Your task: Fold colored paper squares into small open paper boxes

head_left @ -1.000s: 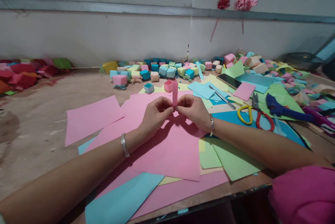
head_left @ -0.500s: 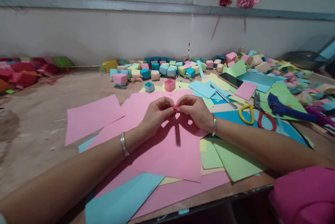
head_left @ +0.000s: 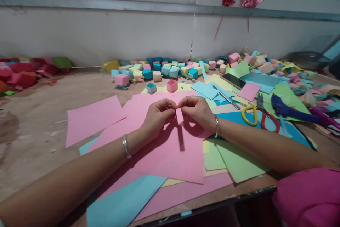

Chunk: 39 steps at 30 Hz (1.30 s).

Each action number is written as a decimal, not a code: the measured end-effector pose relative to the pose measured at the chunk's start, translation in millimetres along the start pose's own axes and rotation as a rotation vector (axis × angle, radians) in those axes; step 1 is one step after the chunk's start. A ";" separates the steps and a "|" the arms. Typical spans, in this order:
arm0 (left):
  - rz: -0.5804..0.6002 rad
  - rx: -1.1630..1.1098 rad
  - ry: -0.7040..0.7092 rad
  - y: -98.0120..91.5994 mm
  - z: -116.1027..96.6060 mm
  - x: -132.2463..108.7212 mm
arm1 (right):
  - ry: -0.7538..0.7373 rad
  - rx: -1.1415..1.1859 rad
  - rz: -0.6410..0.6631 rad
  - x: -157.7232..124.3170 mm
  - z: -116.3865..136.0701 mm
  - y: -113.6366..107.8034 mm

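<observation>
Between my fingertips is a small folded pink paper strip [head_left: 180, 116], its narrow face turned toward me and hanging downward. My left hand [head_left: 161, 115] pinches it from the left side. On the other side, my right hand [head_left: 196, 112] grips it with thumb and forefinger. Both hands hover over large pink paper sheets [head_left: 170, 159], where the strip's shadow falls. Just beyond my hands stand a small open pink paper box [head_left: 172, 85] and a light blue paper box [head_left: 151, 88].
Scissors [head_left: 261, 113], a blue glue gun [head_left: 294, 110], a pen-like cutter [head_left: 226, 97] and a phone [head_left: 233, 80] lie on the right among coloured sheets. Several paper cubes [head_left: 156, 67] line the wall. Red and pink paper pieces [head_left: 23, 73] are heaped at far left.
The pink strip has turned in my fingers, so its long flat face now shows below my fingertips. My hands stay almost in the same place.
</observation>
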State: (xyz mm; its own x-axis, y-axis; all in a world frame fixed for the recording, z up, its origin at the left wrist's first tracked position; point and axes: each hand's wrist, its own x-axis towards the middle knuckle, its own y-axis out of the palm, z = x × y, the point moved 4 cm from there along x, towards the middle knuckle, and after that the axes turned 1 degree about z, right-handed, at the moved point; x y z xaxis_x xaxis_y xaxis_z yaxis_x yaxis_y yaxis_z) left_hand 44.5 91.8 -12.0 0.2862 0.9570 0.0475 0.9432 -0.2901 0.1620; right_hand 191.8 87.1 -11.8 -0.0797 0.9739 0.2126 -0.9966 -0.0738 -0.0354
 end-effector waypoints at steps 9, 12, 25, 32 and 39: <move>-0.008 0.095 0.018 -4.4 4.5 1.9 | -0.107 -0.203 0.016 0.2 2.8 -1.7; -0.009 0.102 0.035 -4.2 3.3 2.0 | -0.088 -0.213 0.026 -1.5 2.0 -0.1; -0.018 -0.032 -0.026 -2.6 4.5 1.7 | -0.293 -0.263 0.093 -4.2 8.1 1.4; -0.119 -0.095 0.005 -7.7 5.1 4.4 | -0.526 -0.518 0.138 -8.4 15.6 2.6; -0.105 -0.118 -0.007 -7.0 7.8 4.4 | -0.383 -0.463 0.065 -5.0 10.7 2.9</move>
State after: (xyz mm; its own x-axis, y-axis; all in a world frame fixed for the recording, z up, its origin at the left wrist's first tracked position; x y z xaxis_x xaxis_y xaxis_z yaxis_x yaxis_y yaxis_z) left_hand 40.5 98.0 -20.6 0.1882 0.9820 0.0172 0.9419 -0.1854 0.2802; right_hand 189.1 79.8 -2.5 -0.2272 0.8173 0.5296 -0.8847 0.0541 -0.4630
